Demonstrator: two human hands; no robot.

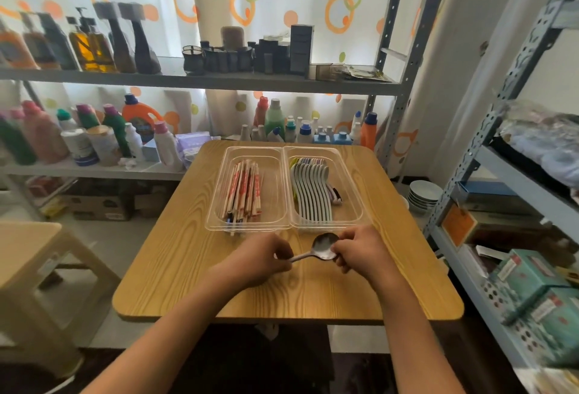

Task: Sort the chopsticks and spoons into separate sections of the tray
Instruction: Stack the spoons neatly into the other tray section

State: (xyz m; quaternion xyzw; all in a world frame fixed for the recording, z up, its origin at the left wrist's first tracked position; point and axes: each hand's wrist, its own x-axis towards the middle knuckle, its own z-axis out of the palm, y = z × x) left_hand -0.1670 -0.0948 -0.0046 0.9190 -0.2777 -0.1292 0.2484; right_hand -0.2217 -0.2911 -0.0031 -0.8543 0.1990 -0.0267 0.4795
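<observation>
Presently I see both hands, left hand (pixel 264 257) and right hand (pixel 360 249), gripping one metal spoon (pixel 322 246) above the desk (pixel 188 268), near its front edge.

Head view (near), facing down

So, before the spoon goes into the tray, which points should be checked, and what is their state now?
1. Spoon held: ok, left hand grips the handle, right hand pinches the bowl.
2. Spoon clear of the table: cannot tell.
3. Spoon section identified: ok, the right one holds white spoons.
4. Room there: ok, bare floor right of the row.
5. Chopsticks kept apart: ok, all in the left section.
6. Path free: ok, nothing between spoon and tray.
</observation>
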